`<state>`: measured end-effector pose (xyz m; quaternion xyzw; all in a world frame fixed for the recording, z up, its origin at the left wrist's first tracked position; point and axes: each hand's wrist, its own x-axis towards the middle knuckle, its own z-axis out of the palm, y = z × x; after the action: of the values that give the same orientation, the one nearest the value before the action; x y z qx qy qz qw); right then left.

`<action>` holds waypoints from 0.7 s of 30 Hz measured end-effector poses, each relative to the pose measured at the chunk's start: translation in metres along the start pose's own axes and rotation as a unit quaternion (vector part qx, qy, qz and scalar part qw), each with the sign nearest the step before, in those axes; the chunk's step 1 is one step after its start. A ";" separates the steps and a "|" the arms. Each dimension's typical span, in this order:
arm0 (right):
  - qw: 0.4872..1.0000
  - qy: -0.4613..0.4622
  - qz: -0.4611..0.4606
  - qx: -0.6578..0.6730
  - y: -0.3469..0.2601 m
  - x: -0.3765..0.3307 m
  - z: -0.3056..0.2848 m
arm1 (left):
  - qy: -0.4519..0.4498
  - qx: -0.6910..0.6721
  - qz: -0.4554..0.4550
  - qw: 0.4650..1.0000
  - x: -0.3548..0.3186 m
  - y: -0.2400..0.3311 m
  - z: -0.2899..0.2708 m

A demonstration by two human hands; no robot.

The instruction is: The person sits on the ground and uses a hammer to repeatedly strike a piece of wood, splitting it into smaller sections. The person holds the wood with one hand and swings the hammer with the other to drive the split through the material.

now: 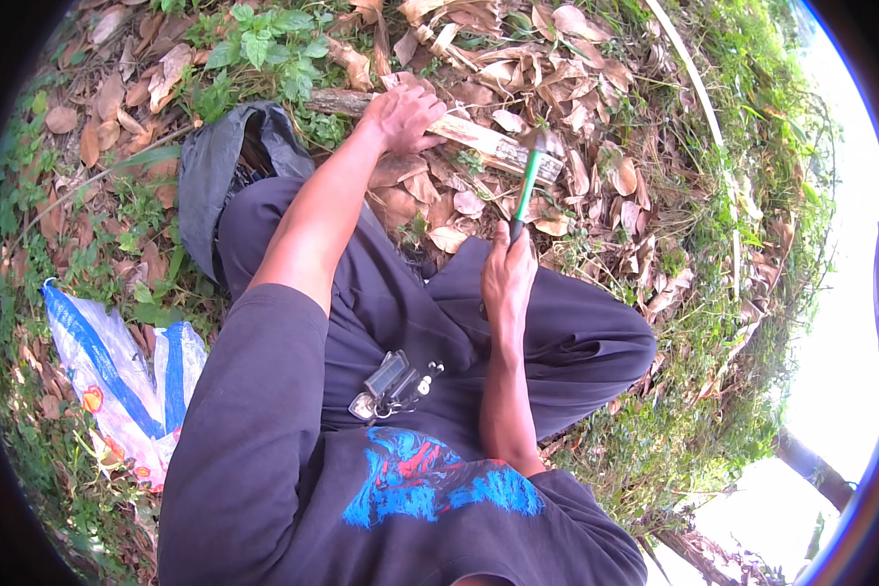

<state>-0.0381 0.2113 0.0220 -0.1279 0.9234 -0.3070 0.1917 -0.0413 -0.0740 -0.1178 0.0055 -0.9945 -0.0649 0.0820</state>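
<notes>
A split length of wood [493,146] lies on the leaf litter in front of my crossed legs, its pale inner face showing. My left hand [400,119] is closed over its left part, fingers curled down on it. In my right hand [508,269] is a hammer [527,190] with a green and black handle, gripped low on the black part. The hammer's head overlaps the right end of the wood; whether it touches cannot be made out.
Dry brown leaves [449,239] and green plants [259,44] surround me. An open black plastic bag [210,186] stands by my left knee. A white and blue plastic sack [117,356] lies further left. Keys [386,391] rest at my waist. A long pale stem [698,88] crosses the grass at right.
</notes>
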 end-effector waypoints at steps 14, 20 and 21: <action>0.999 -0.035 0.022 0.031 -0.014 0.006 -0.002 | -0.058 -0.016 -0.029 0.998 0.005 0.005 -0.016; 0.996 -0.008 0.032 0.085 -0.014 -0.010 0.003 | -0.034 -0.012 -0.025 0.999 0.004 0.003 -0.011; 0.999 -0.023 0.009 0.038 -0.005 -0.005 0.010 | -0.041 -0.012 -0.026 0.999 0.005 0.004 -0.011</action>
<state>-0.0288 0.2043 0.0193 -0.1197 0.9074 -0.3374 0.2203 -0.0449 -0.0716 -0.1055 0.0274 -0.9957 -0.0786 0.0395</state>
